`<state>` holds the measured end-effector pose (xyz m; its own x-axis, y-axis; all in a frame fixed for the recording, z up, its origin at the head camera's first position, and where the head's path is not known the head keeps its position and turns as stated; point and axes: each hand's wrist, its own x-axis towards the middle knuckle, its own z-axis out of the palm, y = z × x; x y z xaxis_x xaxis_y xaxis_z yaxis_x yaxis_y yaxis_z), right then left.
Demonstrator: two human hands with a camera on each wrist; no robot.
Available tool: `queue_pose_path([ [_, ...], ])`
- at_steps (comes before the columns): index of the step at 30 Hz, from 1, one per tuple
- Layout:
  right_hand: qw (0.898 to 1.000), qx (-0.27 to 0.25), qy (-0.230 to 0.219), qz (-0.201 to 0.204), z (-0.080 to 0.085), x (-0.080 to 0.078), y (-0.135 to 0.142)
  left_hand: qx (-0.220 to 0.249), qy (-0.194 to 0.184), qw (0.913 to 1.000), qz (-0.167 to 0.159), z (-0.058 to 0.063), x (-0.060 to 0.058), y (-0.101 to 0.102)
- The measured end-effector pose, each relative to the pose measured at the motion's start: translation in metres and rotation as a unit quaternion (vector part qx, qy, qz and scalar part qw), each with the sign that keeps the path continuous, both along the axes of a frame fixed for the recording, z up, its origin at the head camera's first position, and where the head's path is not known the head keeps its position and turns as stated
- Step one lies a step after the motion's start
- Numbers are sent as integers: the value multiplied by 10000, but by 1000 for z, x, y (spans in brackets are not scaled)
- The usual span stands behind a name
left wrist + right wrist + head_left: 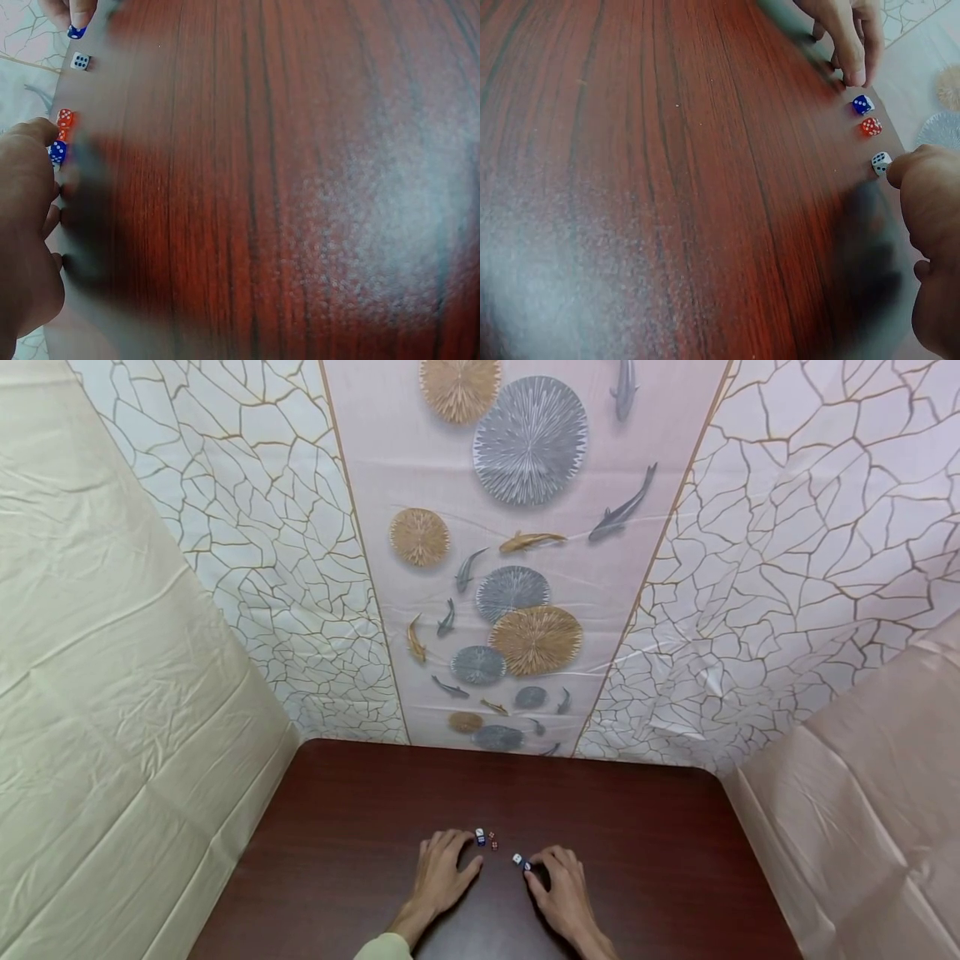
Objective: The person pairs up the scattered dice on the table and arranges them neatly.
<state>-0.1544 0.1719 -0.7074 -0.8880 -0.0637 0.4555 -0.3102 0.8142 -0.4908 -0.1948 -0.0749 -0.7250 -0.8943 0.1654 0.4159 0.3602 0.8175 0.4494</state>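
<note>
In the head view my left hand (444, 872) rests on the table, thumb and fingers spread apart. Its index fingertip is close beside a white die (479, 832) and a blue die (481, 841); whether it touches them I cannot tell. Just right of these lie two small red dice (492, 835). My right hand (562, 892) pinches a second blue die (527, 866) between thumb and index finger at the tabletop. Next to that die stands another white die (517, 859), which shows six pips in the left wrist view. The right wrist view hides the pinched die behind the hand.
The dark red-brown wooden table (360, 810) reaches back to a patterned cloth (487, 610) with fish and round shapes. Pale cloth walls (135, 735) close in the left and right sides.
</note>
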Motion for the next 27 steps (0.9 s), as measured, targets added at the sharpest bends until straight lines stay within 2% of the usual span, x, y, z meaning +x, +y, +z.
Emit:
queue_pose_path([
  [9, 9998, -15, 75, 201, 2, 5, 0, -78, -23, 10000, -8, 5, 0, -1],
  [17, 9988, -101, -295, 370, 8, 14, -1, -40, -1, 10000, -44, 4, 1, -1],
  [27, 9966, -162, -78, 802, 5, 23, -3, -12, 55, 10000, -57, 3, 0, -2],
])
